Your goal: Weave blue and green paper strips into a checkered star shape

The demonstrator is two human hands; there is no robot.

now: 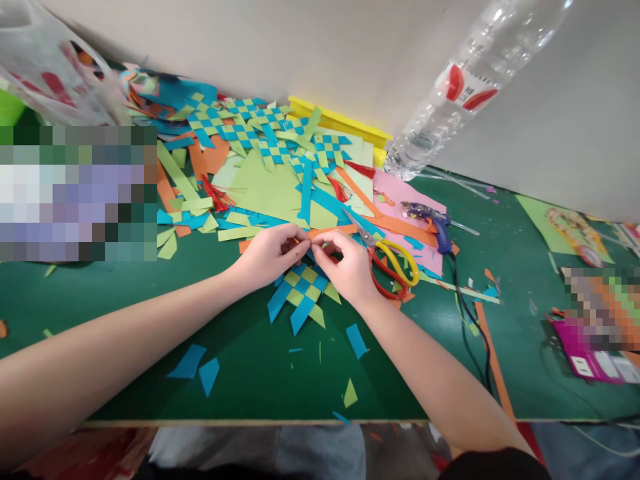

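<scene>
My left hand [276, 255] and my right hand [344, 261] meet fingertip to fingertip over the middle of the table. Both are closed in a pinch; whatever lies between the fingertips is too small or hidden to name. Just below them is a woven paper piece [306, 291] of blue and light green strips, its upper part covered by my hands. An orange paper strip [334, 231] shows right behind the fingertips. Beside my right hand lie scissors [394, 265] with one yellow and one red handle, blades pointing up and left.
Behind my hands are several woven blue-green pieces [240, 123], a light green sheet [270, 183] and red tassels [216, 195]. On the right lies a blue glue gun [442, 233] with a black cord [473, 303]. A tilted plastic bottle [460, 87] stands at the wall. Paper scraps [189, 361] lie nearer.
</scene>
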